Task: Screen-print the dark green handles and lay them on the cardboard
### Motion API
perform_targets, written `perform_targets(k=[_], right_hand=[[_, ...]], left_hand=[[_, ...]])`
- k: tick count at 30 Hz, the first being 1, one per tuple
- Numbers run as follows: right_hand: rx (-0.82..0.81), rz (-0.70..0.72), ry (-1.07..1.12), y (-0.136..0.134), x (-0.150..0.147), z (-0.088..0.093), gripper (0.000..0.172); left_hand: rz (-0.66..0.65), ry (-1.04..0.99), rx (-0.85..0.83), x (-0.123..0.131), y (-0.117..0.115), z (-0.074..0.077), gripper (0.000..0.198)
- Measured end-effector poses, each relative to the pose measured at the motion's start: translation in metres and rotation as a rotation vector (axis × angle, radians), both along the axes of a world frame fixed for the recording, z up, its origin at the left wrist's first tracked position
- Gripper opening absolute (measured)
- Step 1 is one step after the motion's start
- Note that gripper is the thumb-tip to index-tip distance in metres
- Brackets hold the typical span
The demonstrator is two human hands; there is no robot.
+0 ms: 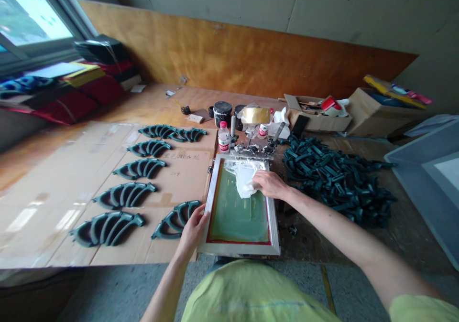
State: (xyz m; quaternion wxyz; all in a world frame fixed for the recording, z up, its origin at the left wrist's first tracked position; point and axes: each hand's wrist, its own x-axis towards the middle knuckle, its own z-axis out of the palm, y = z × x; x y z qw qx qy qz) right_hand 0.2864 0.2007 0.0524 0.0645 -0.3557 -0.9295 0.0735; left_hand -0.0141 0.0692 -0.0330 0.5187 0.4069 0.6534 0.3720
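Observation:
A screen-printing frame (pixel 275 224) with pale rails and a green mesh lies in front of my body. My left hand (pixel 195 224) is closed on its left rail, close beside a dark green curved part (pixel 168 226) on the cardboard. Over the upper mesh, my right hand (pixel 268 183) grips the edge of a flat white scraper (pixel 245 175). White ink is smeared around the scraper, so its outline is partly hidden. Metal clamps (pixel 253 150) hold the far end of the frame.
Several rows of curved green parts (pixel 107 229) lie on cardboard (pixel 46 178) to the left. A heap of dark green pieces (pixel 333 178) is at right, near a grey bin (pixel 426 188). Behind the frame stand a red-capped bottle (pixel 223 138), black tubs (pixel 222 113) and an open carton (pixel 322 121).

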Motion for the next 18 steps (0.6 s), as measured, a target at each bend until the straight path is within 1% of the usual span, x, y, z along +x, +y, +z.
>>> perform_targets(k=[2, 3, 6, 8, 10, 11, 12, 13, 15, 16, 18], right_hand=[[0.072, -0.083, 0.033, -0.004, -0.008, -0.009, 0.022], [0.097, -0.092, 0.042, -0.008, -0.010, -0.014, 0.025], [0.089, -0.019, 0.068, -0.026, -0.004, -0.023, 0.031], [0.039, 0.031, 0.088, -0.027, 0.003, -0.020, 0.028], [-0.009, 0.012, 0.131, -0.015, 0.005, -0.012, 0.021], [-0.024, -0.031, 0.165, -0.004, 0.003, -0.007, 0.019], [-0.036, -0.090, 0.200, 0.008, -0.001, -0.002, 0.022], [-0.047, -0.156, 0.230, 0.022, -0.006, 0.003, 0.030], [-0.059, -0.283, 0.245, 0.047, -0.015, 0.014, 0.049], [-0.051, -0.337, 0.235, 0.058, -0.016, 0.019, 0.057], [0.006, -0.437, 0.230, 0.073, -0.009, 0.028, 0.062]], left_hand=[[-0.011, -0.003, -0.001, 0.000, 0.000, 0.002, 0.068], [-0.015, -0.007, -0.003, 0.000, 0.000, 0.004, 0.069], [-0.004, -0.008, -0.011, 0.000, -0.001, 0.009, 0.070], [0.015, 0.000, -0.015, 0.002, -0.002, 0.013, 0.071], [0.027, -0.006, -0.019, 0.004, -0.002, 0.021, 0.071], [0.031, -0.021, -0.024, 0.005, -0.002, 0.026, 0.071], [0.036, -0.042, -0.032, 0.006, -0.003, 0.033, 0.072], [0.044, -0.066, -0.039, 0.006, -0.003, 0.041, 0.075], [0.058, -0.117, -0.052, 0.006, -0.003, 0.062, 0.080], [0.056, -0.143, -0.055, 0.005, -0.003, 0.074, 0.080], [0.046, -0.185, -0.053, 0.002, 0.000, 0.098, 0.074]])
